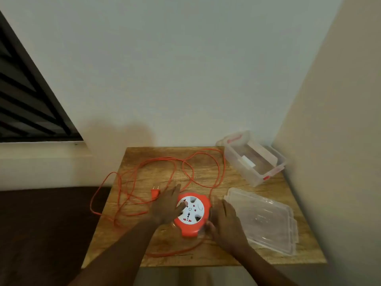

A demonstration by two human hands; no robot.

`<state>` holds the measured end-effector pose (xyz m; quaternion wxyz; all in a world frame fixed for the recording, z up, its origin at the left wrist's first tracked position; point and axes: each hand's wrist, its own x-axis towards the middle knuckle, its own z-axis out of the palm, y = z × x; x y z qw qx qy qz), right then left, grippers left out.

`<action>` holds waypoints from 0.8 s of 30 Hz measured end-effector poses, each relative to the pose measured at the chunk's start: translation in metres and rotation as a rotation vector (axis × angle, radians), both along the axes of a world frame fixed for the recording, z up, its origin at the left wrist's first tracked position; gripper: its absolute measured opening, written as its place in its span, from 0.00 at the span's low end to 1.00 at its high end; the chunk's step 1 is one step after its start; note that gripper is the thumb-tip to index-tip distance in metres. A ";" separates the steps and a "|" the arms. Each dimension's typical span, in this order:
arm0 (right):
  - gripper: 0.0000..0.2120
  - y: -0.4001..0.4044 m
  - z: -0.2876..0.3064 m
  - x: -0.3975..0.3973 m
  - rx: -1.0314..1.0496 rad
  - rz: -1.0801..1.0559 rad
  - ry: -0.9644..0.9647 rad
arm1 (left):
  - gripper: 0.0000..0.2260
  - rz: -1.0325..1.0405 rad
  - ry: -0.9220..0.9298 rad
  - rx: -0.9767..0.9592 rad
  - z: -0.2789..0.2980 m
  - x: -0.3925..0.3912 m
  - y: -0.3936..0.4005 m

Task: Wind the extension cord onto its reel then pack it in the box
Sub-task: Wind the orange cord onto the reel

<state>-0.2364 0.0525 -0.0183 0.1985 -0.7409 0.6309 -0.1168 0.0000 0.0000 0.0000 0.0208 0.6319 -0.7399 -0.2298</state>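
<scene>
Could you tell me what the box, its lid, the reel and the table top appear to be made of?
The box and the lid look like clear, glossy plastic: the wood shows through them. The reel seems to be smooth moulded plastic, orange round a white socket face. The table shows brown wood grain with a matte finish; solid wood or laminate, I cannot tell.

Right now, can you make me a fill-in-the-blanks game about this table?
1. The cord lying loose on the table is coloured ____.
2. The left hand rests on the ____.
3. The clear box has its lid taken ____.

Missing words: orange; reel; off
</scene>
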 end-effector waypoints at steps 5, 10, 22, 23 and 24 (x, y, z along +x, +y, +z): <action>0.30 0.010 -0.003 0.003 0.068 0.007 -0.112 | 0.35 -0.009 -0.029 0.053 -0.008 -0.007 -0.013; 0.29 0.001 -0.023 0.010 0.094 -0.044 -0.073 | 0.30 -0.049 -0.105 0.022 -0.009 -0.012 -0.023; 0.29 -0.017 -0.017 0.031 0.170 -0.115 -0.211 | 0.24 0.224 0.433 0.206 -0.014 0.013 -0.037; 0.29 -0.019 -0.018 0.032 0.175 -0.127 -0.256 | 0.24 0.254 0.487 0.206 -0.012 0.016 -0.036; 0.30 -0.020 -0.017 0.033 0.198 -0.146 -0.324 | 0.25 0.270 0.533 0.204 -0.010 0.018 -0.035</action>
